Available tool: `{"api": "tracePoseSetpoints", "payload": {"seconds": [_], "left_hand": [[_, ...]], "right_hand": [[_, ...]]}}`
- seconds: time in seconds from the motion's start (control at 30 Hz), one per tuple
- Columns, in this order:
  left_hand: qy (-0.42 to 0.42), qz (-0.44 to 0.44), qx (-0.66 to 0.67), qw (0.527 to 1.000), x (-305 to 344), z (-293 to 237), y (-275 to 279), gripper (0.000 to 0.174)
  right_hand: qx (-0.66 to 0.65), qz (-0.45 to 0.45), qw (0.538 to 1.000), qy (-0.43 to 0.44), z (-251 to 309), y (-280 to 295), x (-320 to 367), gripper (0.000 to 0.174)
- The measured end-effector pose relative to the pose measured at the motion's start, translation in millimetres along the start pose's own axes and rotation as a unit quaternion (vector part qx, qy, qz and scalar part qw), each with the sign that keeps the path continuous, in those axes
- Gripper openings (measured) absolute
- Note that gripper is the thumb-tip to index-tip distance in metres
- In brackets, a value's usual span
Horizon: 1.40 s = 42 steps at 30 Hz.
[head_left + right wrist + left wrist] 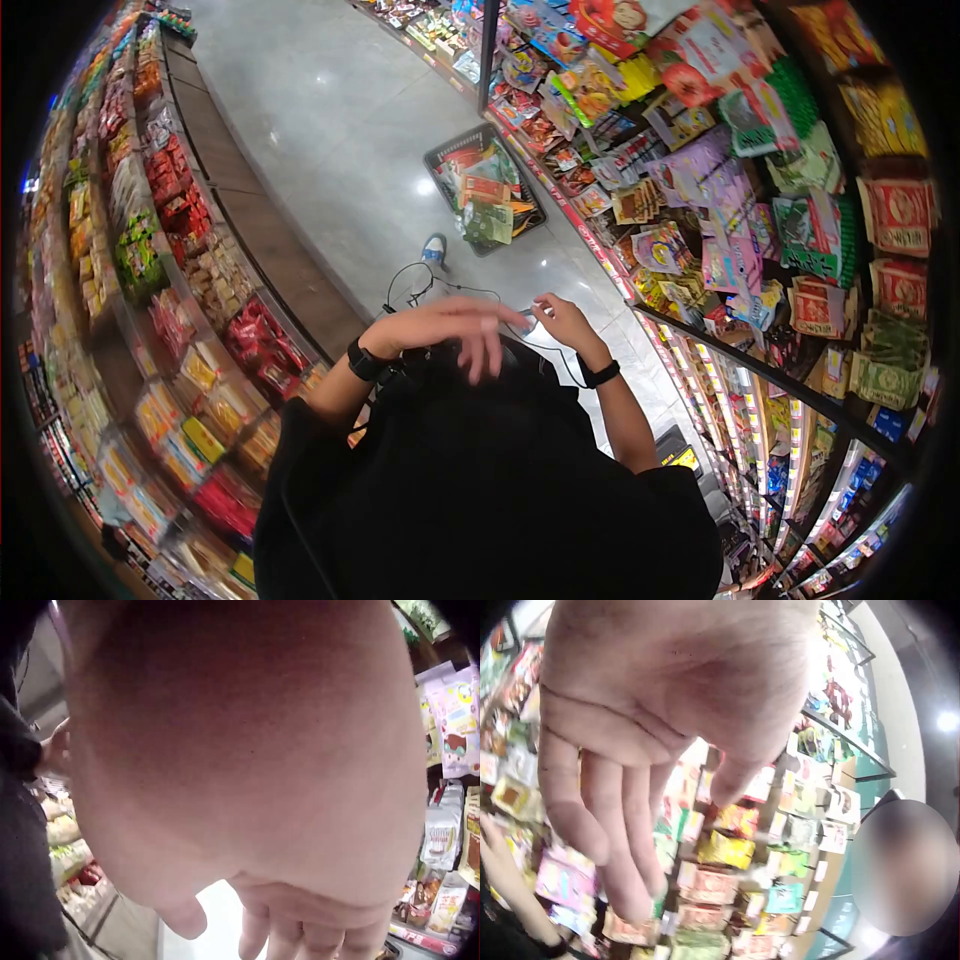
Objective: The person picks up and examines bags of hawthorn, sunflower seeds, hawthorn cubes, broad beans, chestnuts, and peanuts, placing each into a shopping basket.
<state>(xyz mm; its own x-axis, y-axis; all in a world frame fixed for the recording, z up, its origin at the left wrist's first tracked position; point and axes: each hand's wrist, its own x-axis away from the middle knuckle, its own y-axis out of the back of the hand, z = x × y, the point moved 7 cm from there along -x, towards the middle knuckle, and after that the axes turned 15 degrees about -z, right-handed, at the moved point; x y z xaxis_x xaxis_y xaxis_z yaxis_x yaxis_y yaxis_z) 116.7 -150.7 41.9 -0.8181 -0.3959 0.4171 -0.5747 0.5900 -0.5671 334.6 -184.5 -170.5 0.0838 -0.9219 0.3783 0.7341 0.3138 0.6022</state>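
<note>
My left hand (440,328) is raised in front of the dark shirt, its fingers relaxed and holding nothing. In the left wrist view the palm (675,682) faces the camera, with the fingers (619,825) extended downward. My right hand (565,325) is a little to the right, fingers loosely bent and nothing visible in its grasp. The right wrist view shows the hand (247,772) very close, its fingertips partly cut off at the bottom edge. Beyond the hands, a dark shopping basket (432,165) stands on the floor, filled with snack packets (487,190).
Shelves of hanging and stacked snack bags (700,180) line the right side. Along the left runs a long shelf of packaged goods (185,195). Grey floor (330,110) lies between them. A thin black cable (555,350) loops near the hands, and a shoe (435,248) shows below the basket.
</note>
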Motion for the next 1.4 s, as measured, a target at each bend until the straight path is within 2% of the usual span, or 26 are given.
{"api": "tracePoseSetpoints", "payload": {"seconds": [0.07,0.13,0.2,0.27,0.3,0.33,0.37,0.4,0.43,0.5,0.67,0.87,0.93,1.03,1.13,1.17,1.2,1.23,1.27,1.3,1.33,1.37,1.4], "left_hand": [[-0.034,-0.199,-0.03,0.979,-2.1,24.2,104.1,0.046],[-0.055,-0.369,-0.225,0.9,2.1,88.6,225.3,0.052],[0.057,-0.425,-0.306,0.85,15.2,141.6,306.0,0.065],[0.181,-0.322,-0.471,0.801,22.0,206.6,344.4,0.076],[0.251,-0.254,-0.457,0.814,21.3,255.9,353.3,0.086],[0.233,-0.188,-0.448,0.842,18.9,317.4,356.4,0.092],[0.258,-0.154,-0.425,0.854,23.0,333.8,340.4,0.106],[0.261,-0.143,-0.499,0.814,34.0,377.2,325.8,0.116],[0.308,-0.113,-0.481,0.813,25.1,374.5,325.3,0.117],[0.404,-0.047,-0.438,0.802,27.2,331.9,309.4,0.119],[0.402,-0.049,-0.367,0.838,37.5,350.5,332.9,0.118],[0.397,-0.051,-0.365,0.841,51.4,369.5,331.5,0.119],[0.402,-0.05,-0.382,0.831,53.0,373.8,329.4,0.12],[0.41,-0.055,-0.374,0.83,44.5,362.0,327.6,0.12],[0.421,-0.052,-0.391,0.817,38.3,345.5,328.5,0.121],[0.422,-0.052,-0.406,0.809,37.3,341.7,329.2,0.121],[0.396,-0.031,-0.417,0.817,35.6,334.2,326.8,0.121],[0.367,-0.01,-0.433,0.824,33.7,324.6,327.2,0.121],[0.355,-0.016,-0.435,0.827,30.8,325.0,334.8,0.121],[0.343,-0.022,-0.437,0.831,27.2,323.9,342.1,0.12],[0.34,-0.049,-0.469,0.814,23.1,314.5,351.2,0.118],[0.345,0.012,-0.456,0.82,13.8,327.0,365.6,0.122],[0.335,0.07,-0.468,0.815,3.5,276.1,359.2,0.12]], "right_hand": [[0.056,0.039,0.997,-0.03,-24.3,-54.7,-33.3,0.044],[0.062,0.044,0.994,-0.084,-47.1,-105.2,-67.3,0.046],[0.025,0.068,0.981,-0.182,-73.3,-156.8,-80.3,0.046],[-0.015,0.092,0.962,-0.258,-99.6,-206.2,-120.2,0.046],[0.022,0.082,0.961,-0.263,-104.5,-216.7,-145.4,0.047],[0.056,0.075,0.959,-0.269,-104.5,-227.2,-163.8,0.049],[0.089,0.069,0.954,-0.278,-104.8,-239.6,-174.0,0.051],[0.107,0.043,0.959,-0.258,-96.6,-242.3,-194.1,0.054],[0.123,0.034,0.957,-0.261,-101.8,-251.8,-216.7,0.054],[0.157,0.023,0.949,-0.272,-121.4,-276.5,-249.9,0.056],[0.176,-0.076,0.951,-0.241,-177.7,-323.8,-342.6,0.061],[0.189,-0.108,0.947,-0.236,-189.0,-342.2,-378.0,0.051],[0.207,-0.125,0.946,-0.215,-189.4,-347.9,-370.9,0.043],[0.194,-0.075,0.955,-0.211,-172.1,-329.0,-344.3,0.042],[0.179,-0.096,0.945,-0.258,-172.7,-293.1,-298.0,0.042],[0.148,-0.062,0.937,-0.309,-159.8,-268.3,-280.1,0.048],[0.137,-0.01,0.948,-0.286,-139.3,-244.2,-262.9,0.049],[0.152,0.013,0.978,-0.143,-174.8,-268.3,-244.6,0.043],[0.134,0.016,0.988,-0.08,-137.9,-232.6,-226.0,0.032],[0.207,-0.02,0.975,0.074,-130.0,-224.9,-202.6,0.023],[0.115,-0.037,0.993,-0.008,-100.7,-187.7,-182.6,0.025],[0.156,-0.083,0.983,0.051,-99.9,-178.3,-162.7,0.035],[0.094,-0.106,0.99,0.012,-71.8,-149.5,-145.8,0.038]]}}
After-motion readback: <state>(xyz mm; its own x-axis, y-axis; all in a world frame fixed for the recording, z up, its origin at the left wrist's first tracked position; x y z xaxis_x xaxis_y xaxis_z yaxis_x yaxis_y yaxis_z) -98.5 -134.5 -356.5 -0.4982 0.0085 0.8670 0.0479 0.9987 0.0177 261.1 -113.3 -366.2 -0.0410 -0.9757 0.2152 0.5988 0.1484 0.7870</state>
